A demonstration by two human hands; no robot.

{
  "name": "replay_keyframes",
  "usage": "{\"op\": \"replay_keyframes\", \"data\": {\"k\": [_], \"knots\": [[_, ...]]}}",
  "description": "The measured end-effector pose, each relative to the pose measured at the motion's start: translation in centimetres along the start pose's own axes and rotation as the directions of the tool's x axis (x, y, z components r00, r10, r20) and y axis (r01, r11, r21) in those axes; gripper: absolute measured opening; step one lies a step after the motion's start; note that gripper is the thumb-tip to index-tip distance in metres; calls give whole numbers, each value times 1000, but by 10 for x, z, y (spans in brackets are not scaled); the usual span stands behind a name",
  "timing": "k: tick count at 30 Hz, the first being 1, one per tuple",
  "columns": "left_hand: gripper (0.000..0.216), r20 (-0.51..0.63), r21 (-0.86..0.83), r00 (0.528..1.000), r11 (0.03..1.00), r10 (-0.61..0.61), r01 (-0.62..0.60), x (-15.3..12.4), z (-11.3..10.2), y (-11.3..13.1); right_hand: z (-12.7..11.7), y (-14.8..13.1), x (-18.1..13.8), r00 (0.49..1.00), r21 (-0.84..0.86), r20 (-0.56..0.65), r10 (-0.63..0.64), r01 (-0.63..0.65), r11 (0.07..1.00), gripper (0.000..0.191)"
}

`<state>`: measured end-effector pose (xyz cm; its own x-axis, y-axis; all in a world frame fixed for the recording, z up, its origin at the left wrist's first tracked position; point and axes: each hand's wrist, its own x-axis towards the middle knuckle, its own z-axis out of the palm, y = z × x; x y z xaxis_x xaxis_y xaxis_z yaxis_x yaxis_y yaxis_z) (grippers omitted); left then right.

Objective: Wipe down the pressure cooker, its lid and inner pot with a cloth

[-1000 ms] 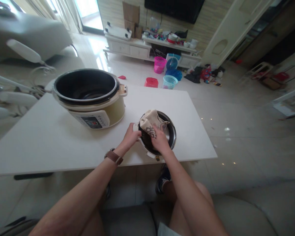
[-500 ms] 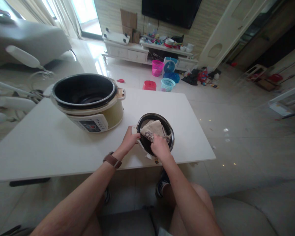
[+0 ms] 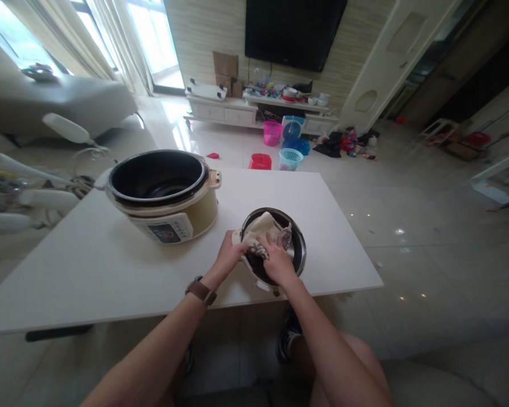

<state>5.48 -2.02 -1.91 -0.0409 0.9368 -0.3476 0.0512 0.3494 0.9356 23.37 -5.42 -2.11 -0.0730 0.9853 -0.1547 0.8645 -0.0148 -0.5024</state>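
Note:
The round cooker lid (image 3: 303, 257), dark inside with a shiny metal rim, lies with its inner side up near the table's front edge. My left hand (image 3: 229, 251) is closed on the white tab at its left side. A beige cloth (image 3: 265, 226) with a dark print is bunched inside the lid. My right hand (image 3: 279, 264) grips this cloth and presses it against the inside; the fingertips are partly hidden in its folds. To the left stands the electric pressure cooker (image 3: 173, 217), uncovered, its dark interior showing.
Both objects rest on a white table (image 3: 110, 282). White blade-like fan parts (image 3: 68, 129) stand by its left edge. Beyond it on the floor are a red stool (image 3: 261, 162), a light-blue basket (image 3: 290, 159) and a pink basket (image 3: 272, 133).
The cloth has shifted and its folds have opened out within the lid, with my right-hand fingers more spread on it. My left hand keeps its hold. The whole view has tilted up slightly.

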Motion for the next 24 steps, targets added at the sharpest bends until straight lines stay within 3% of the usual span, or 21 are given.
{"op": "replay_keyframes", "data": {"k": [7,14,24], "knots": [[58,11,-5,1000,1000,-2,2,0,-2,-3,3,3,5,996,37,-8,91,-91,995,90],[57,-3,-28,1000,1000,-5,4,-2,-1,-3,10,3,2,999,27,9,-48,48,998,93],[60,28,-13,999,999,-34,35,-5,-6,3,6,3,2,996,7,78,-30,30,1000,92]]}}
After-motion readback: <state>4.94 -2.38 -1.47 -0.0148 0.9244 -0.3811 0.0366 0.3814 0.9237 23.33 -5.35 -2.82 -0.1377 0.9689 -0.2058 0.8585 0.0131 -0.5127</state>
